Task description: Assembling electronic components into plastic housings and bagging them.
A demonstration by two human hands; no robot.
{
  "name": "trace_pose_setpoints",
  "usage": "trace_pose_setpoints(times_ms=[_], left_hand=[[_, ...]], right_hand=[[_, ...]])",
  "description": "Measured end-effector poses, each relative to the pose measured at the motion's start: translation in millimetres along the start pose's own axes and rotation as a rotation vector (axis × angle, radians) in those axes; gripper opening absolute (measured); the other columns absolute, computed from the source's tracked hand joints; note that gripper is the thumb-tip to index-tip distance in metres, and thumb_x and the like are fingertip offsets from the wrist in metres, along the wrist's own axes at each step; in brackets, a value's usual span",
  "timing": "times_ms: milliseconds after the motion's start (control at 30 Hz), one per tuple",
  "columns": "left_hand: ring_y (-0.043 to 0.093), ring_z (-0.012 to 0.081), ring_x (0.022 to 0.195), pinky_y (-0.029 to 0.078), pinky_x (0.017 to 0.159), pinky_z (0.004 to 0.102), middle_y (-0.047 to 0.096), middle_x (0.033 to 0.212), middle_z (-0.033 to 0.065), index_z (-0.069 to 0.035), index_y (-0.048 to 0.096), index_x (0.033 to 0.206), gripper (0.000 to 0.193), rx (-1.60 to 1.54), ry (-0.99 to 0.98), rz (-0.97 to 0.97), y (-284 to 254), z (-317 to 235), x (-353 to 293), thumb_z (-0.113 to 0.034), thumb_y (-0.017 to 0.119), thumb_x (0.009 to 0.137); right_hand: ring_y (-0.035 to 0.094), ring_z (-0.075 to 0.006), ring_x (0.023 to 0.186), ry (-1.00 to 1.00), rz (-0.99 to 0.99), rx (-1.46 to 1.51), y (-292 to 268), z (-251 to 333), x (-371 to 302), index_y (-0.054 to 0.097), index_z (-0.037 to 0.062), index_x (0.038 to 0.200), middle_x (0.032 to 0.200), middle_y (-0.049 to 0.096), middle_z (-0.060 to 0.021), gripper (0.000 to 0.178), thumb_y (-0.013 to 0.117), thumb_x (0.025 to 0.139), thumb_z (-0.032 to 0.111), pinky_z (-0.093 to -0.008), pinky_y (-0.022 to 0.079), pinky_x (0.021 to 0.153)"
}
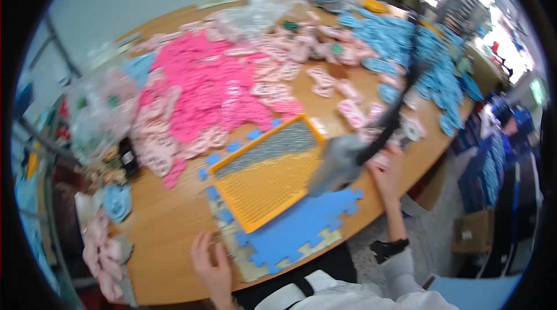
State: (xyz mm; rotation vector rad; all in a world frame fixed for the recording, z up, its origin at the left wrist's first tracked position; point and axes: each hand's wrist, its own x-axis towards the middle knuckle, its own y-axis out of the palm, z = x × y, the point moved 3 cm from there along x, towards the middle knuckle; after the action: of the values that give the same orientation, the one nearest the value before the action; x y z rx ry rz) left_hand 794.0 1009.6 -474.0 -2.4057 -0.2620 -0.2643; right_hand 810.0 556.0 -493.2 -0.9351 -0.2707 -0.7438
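My left hand (212,266) is at the table's near edge, left of a blue foam puzzle mat (307,226); its fingers are apart and it holds nothing. A yellow tray (239,221) with a bumpy floor lies tilted on the mat. Thin grey metal pieces (272,150) fill its far side. To the right, my right hand (387,173) has its fingers closed on a small pale pink piece (380,160), blurred and partly covered by a lamp's dark arm. Other pale pink pieces (351,114) lie just beyond that hand.
A grey lamp head (336,165) on a dark arm hangs over the tray's right end. Bright pink pieces (203,89) are heaped at the back left, blue ones (386,37) at the back right. Clear plastic bags (261,11) lie behind. A black object (127,156) stands left.
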Motion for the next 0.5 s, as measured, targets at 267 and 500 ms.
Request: trace_pose_setpoints(times_ms=[267,500], left_hand=[[0.053,0.0312,0.103,0.043,0.088,0.0375,0.057,0.111,0.0143,-0.002,0.059,0.108,0.029,-0.136,0.026,0.076,4.3,-6.9,5.8,-0.005,0.062,0.08],[0.053,0.0305,0.102,0.044,0.086,0.0372,0.056,0.111,0.0126,-0.003,0.059,0.109,0.031,-0.101,0.036,0.063,-3.5,1.4,0.1,-0.005,0.063,0.078]], right_hand=[[0.047,-0.0187,0.104,0.033,0.078,0.132,-15.4,-20.0,-2.2,0.038,0.0003,0.127,0.116,0.045,-0.0093,0.059,0.066,0.076,0.004,-0.0288,0.04,0.086],[0.039,-0.0337,0.12,-0.041,0.056,-0.06,-0.5,-14.2,-6.6,0.039,-0.0007,0.127,0.128,0.04,-0.0186,0.058,0.067,0.075,0.007,-0.0376,0.029,0.101]])
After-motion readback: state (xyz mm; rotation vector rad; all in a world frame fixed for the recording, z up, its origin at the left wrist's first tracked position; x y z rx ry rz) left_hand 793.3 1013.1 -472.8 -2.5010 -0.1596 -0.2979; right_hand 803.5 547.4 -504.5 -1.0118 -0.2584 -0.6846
